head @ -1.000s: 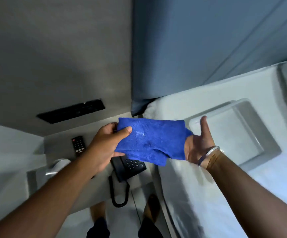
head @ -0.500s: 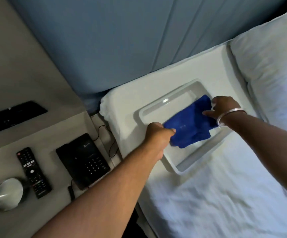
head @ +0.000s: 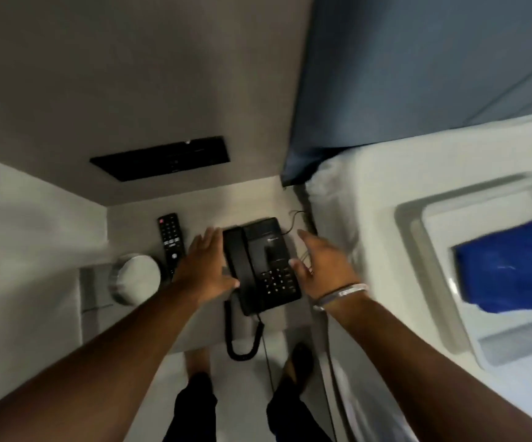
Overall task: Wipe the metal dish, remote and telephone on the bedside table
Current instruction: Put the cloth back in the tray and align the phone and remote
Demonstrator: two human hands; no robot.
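Observation:
A black telephone (head: 263,263) sits on the grey bedside table (head: 194,208), its coiled cord hanging over the front edge. My left hand (head: 205,266) is open at the handset's left side, thumb by its lower end. My right hand (head: 325,266) is open at the phone's right side, holding nothing. A black remote (head: 171,240) lies left of my left hand. A round metal dish (head: 135,279) stands at the table's left. The blue cloth (head: 510,266) lies in a white tray (head: 417,250) on the bed at right.
A black panel (head: 162,157) is set in the wall above the table. A blue headboard (head: 417,74) rises behind the white bed (head: 370,186). Thin wires (head: 296,218) run behind the phone. My legs and feet stand on the pale floor below the table.
Both hands let go of the blue cloth, which stays in the tray on the bed. They moved left and now flank the telephone. The view swung back to the bedside table.

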